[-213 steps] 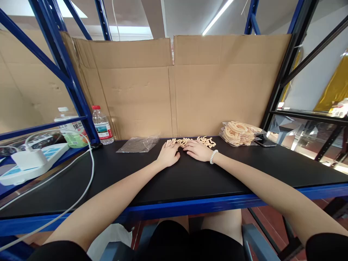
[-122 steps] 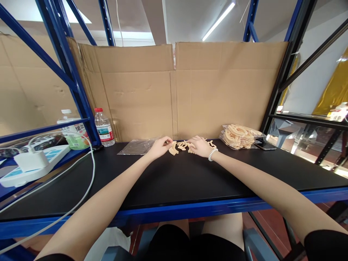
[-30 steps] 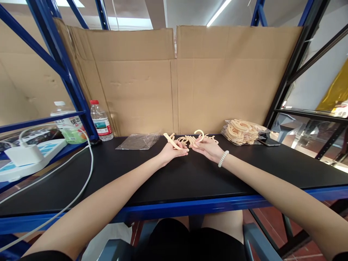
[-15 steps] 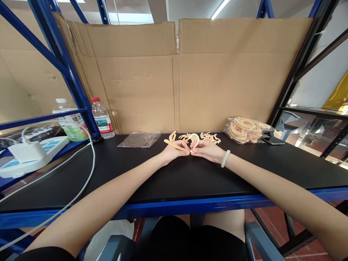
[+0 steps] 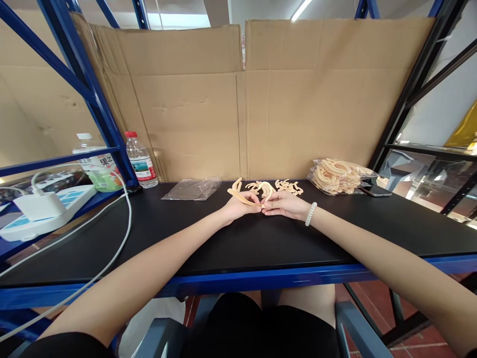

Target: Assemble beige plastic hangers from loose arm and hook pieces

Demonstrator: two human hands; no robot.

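Two pinches: left hand [image 5: 241, 209] on pale strip [image 5: 240, 198], right hand [image 5: 286, 205] on curved piece [image 5: 269, 191] | ends perhaps touching (fingertips obscure them) | uneven twisting could snap either

Beige strip [image 5: 245, 199] in left hand [image 5: 238, 209]

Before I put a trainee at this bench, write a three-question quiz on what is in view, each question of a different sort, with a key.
1. Multiple choice. Which wrist wears the beaded bracelet?
a) the left
b) the right
c) both

2. True or false. The left hand and the right hand are both holding pale curved pieces.

3. Fill in the missing word. Of the bottles in view, the bottle nearer the hands has a ____ cap.

Key: 1 b; 2 true; 3 red.
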